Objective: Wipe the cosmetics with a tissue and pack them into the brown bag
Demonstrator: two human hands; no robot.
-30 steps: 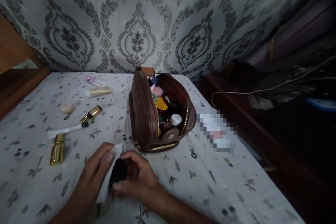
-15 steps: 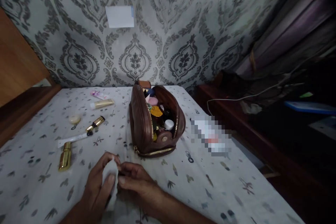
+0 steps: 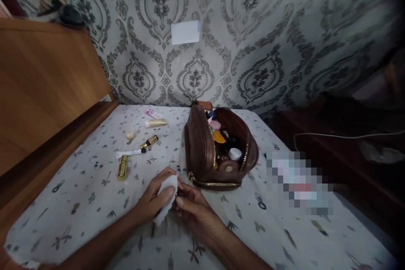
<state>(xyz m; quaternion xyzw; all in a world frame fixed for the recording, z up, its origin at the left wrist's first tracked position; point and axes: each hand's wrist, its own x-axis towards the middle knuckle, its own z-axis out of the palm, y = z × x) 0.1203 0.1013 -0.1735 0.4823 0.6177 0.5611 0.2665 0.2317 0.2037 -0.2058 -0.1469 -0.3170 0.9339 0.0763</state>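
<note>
My left hand [image 3: 158, 194] is closed around a white wipe [image 3: 167, 190], its thumb pressed on top. Fingers curled, my right hand [image 3: 196, 209] meets the wipe's right edge. A small dark item shows between the two hands, mostly hidden, so its kind is unclear. Just beyond them stands a brown toiletry bag [image 3: 202, 147], unzipped and full of cosmetics. Inside it are a white-capped jar [image 3: 235, 154] and a yellow item [image 3: 219, 136]. Left of my hands lie a gold lipstick tube [image 3: 122, 168], a second gold and black tube [image 3: 149, 141] and a slim white tube [image 3: 129, 153].
Farther back on the patterned tablecloth [image 3: 95, 202] are a small round pot [image 3: 130, 135], a cream tube [image 3: 156, 123] and a pink tube [image 3: 153, 113]. A blurred-out item [image 3: 299, 183] lies right of the bag. A wooden panel [image 3: 50, 67] borders the left side.
The camera view has turned left, so everything sits farther right in the picture. Both hands stay together at the wipe in front of the bag.
</note>
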